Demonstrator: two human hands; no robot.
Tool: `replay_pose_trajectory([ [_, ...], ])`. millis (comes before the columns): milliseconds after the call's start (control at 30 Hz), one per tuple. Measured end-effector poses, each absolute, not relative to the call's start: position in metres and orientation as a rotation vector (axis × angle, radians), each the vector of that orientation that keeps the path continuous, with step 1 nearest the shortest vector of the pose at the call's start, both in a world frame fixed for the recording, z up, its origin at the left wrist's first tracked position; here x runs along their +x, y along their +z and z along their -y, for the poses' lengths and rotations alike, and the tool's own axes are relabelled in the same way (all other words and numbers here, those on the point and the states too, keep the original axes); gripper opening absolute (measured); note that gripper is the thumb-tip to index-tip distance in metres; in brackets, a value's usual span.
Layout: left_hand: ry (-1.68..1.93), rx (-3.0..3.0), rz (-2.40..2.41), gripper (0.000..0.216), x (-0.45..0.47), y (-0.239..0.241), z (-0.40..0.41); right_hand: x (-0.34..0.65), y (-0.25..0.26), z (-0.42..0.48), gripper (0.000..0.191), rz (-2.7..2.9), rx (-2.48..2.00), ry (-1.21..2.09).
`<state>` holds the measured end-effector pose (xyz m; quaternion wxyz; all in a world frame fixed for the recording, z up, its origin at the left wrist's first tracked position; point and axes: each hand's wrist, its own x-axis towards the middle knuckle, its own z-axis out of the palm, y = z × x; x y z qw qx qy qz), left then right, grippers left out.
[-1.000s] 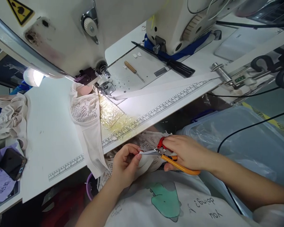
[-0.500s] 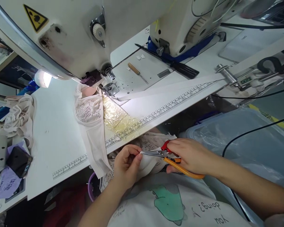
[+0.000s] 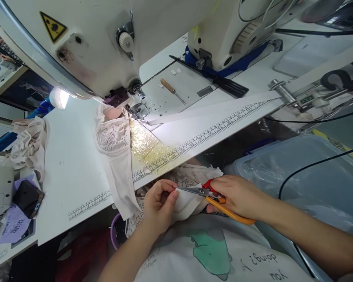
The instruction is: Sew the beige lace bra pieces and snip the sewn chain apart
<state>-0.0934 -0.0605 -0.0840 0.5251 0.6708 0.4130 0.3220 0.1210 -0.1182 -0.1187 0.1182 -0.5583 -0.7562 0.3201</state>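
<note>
My left hand is closed, pinching the edge of a white lace garment just below the table edge. My right hand grips orange and red thread snips, whose blades point left and meet the fabric right beside my left fingertips. More of the same lace garment runs up over the table to the presser foot of the white sewing machine.
A ruler strip runs along the white table's front edge. A wooden-handled awl and a black tool lie behind the needle. Pale garments and a phone sit at left. A plastic-lined bin stands at right.
Both hands and the snips stay together at the fabric; the view has shifted slightly, so everything sits a little further right in frame.
</note>
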Motion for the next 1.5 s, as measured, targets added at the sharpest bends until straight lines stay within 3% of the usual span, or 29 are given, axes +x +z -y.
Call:
replay_pose_trajectory([
  [333, 0.743, 1.608, -0.986, 0.012, -0.092, -0.084, 0.062, 0.121, -0.106, 0.119, 0.05, 2.145, -1.698, 1.133],
  [867, 0.745, 1.536, -1.03, 0.013, -0.092, -0.086, 0.064, 0.117, -0.119, 0.121, 0.044, 2.158, -1.656, 0.92],
  [1033, 0.749, 1.508, -1.007, 0.014, -0.091, -0.083, 0.064, 0.123, -0.119, 0.119, 0.046, 1.874, -1.709, 0.985],
  [1233, 0.757, 1.426, -1.021, 0.017, -0.091, -0.083, 0.066, 0.118, -0.114, 0.12, 0.043, 1.703, -1.532, 0.929],
  [1500, 0.807, 1.367, -1.027, 0.019, -0.093, -0.084, 0.072, 0.102, -0.105, 0.127, 0.023, 1.598, -1.562, 1.038],
])
